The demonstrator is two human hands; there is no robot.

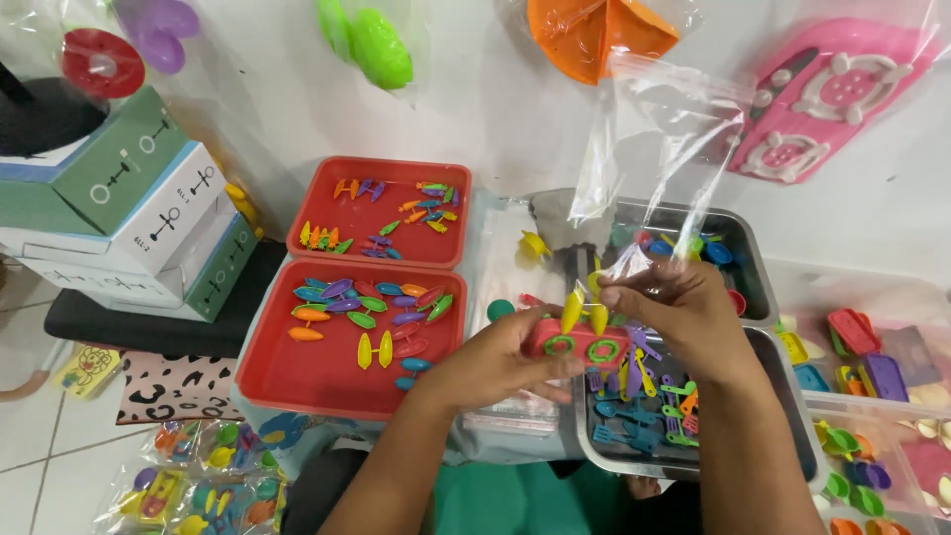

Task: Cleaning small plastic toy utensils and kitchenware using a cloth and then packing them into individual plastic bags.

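My left hand [492,359] grips a small pink toy stove [577,342] with green ring burners, along with two yellow toy pieces [584,310] standing on top of it. Pinched in my right hand [684,309] is the lower edge of a clear plastic bag [659,159] that stands up above the stove. Both hands hover over a metal tray [792,396] filled with small colourful toy utensils [644,396].
Two red trays [287,372] with small coloured plastic pieces sit at left. A second metal tray [745,260] lies behind. Stacked boxes [139,213] stand far left. Clear bins of toys [872,367] are at right. Packed toy bags [198,485] lie on the floor.
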